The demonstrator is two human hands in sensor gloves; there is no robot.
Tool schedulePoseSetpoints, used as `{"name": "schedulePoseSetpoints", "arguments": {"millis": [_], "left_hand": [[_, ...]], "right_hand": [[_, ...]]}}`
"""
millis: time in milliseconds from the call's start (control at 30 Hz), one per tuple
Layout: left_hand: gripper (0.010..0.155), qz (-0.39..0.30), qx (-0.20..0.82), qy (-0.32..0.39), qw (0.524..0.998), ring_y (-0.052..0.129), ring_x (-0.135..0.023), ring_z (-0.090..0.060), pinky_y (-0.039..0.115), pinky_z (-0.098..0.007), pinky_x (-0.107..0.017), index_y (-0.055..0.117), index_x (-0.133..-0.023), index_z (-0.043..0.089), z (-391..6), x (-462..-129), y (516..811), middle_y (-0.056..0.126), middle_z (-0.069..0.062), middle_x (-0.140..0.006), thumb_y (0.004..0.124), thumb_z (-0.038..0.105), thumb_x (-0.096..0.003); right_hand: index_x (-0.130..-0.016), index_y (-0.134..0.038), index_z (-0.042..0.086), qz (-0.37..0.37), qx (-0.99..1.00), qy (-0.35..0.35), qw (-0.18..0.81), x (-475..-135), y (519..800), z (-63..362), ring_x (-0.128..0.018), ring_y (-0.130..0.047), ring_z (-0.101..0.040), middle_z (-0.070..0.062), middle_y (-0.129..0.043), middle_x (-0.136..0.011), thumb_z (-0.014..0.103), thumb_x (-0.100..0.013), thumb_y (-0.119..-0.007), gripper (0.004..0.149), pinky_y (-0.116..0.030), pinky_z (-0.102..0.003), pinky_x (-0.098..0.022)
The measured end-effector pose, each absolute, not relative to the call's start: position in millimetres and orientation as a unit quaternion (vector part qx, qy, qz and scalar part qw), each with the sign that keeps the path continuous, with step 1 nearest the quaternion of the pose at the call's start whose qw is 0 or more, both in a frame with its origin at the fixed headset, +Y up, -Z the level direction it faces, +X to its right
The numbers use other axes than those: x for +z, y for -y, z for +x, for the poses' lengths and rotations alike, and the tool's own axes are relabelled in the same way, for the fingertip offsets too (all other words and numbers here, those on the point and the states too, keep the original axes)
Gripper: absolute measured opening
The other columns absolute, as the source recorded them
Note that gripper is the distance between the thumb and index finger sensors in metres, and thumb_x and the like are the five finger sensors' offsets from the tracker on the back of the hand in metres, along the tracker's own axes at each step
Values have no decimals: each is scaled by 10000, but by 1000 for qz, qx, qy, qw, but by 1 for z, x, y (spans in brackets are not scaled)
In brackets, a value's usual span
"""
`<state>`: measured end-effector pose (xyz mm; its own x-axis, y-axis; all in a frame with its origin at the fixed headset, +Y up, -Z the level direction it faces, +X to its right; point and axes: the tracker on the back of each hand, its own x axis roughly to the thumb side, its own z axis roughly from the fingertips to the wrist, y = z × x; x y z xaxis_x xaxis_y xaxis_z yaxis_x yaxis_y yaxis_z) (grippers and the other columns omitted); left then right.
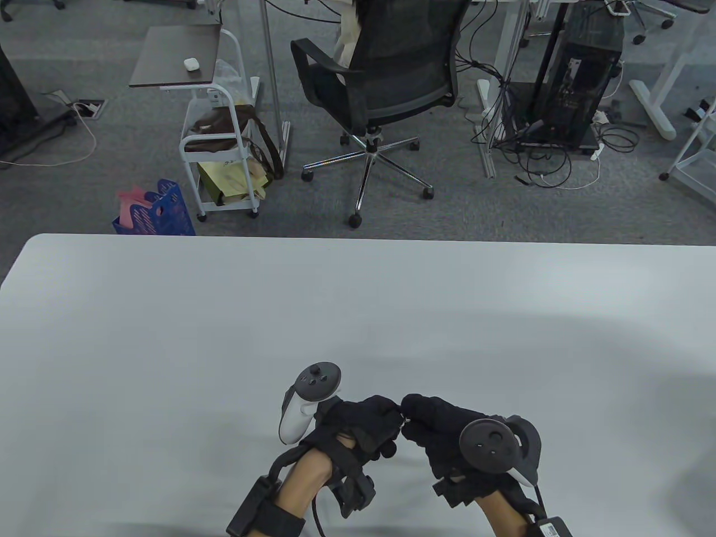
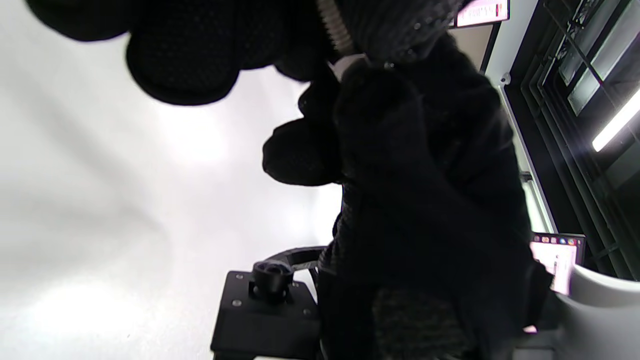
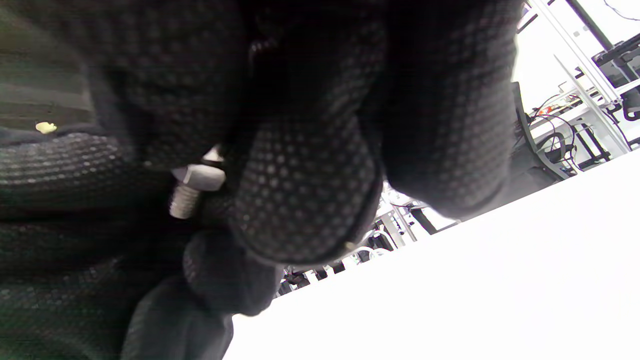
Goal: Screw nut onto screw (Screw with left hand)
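Observation:
My two gloved hands meet fingertip to fingertip just above the white table (image 1: 358, 313), near its front edge. A silver screw (image 2: 336, 31) runs between them. My left hand (image 1: 386, 417) pinches its threaded shank; the thread also shows in the right wrist view (image 3: 181, 201). My right hand (image 1: 414, 417) pinches a silver hex piece (image 3: 201, 176) on the screw, which looks like the nut; it also shows in the left wrist view (image 2: 351, 62). In the table view only a small glint of metal (image 1: 405, 418) shows between the fingertips. The rest of the screw is hidden by the gloves.
A white tracker (image 1: 306, 403) sits on the back of the left hand and a dark one (image 1: 495, 442) on the right. Beyond the table's far edge stand an office chair (image 1: 380, 84), a white cart (image 1: 224, 151) and a blue basket (image 1: 159, 212).

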<state>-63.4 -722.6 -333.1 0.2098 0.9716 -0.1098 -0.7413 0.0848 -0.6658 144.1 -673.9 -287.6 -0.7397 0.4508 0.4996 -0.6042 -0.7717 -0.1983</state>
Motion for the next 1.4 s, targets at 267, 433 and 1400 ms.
{"name": "schedulePoseSetpoints", "arguments": {"millis": [267, 433, 1400], "left_hand": [[583, -292, 604, 184, 718, 860, -565, -460, 697, -570, -425, 696, -935, 27, -62, -333, 722, 745, -282, -824, 717, 353, -452], [551, -302, 605, 191, 711, 848, -577, -434, 692, -556, -433, 642, -924, 47, -63, -334, 721, 717, -255, -830, 721, 318, -451], [595, -283, 599, 176, 729, 852, -573, -471, 689, -578, -430, 713, -924, 21, -64, -333, 723, 737, -293, -830, 722, 379, -449]], "right_hand": [[-722, -893, 194, 215, 915, 180, 290, -288, 674, 145, -261, -1162, -79, 11, -1056, -576, 371, -276, -915, 480, -1029, -366, -305], [-720, -894, 195, 217, 914, 180, 292, -287, 674, 144, -259, -1162, -80, 10, -1056, -575, 373, -276, -914, 479, -1030, -365, -304], [-719, -894, 202, 210, 911, 185, 303, -288, 675, 147, -265, -1161, -79, 15, -1057, -579, 374, -274, -917, 477, -1029, -364, -307]]}}
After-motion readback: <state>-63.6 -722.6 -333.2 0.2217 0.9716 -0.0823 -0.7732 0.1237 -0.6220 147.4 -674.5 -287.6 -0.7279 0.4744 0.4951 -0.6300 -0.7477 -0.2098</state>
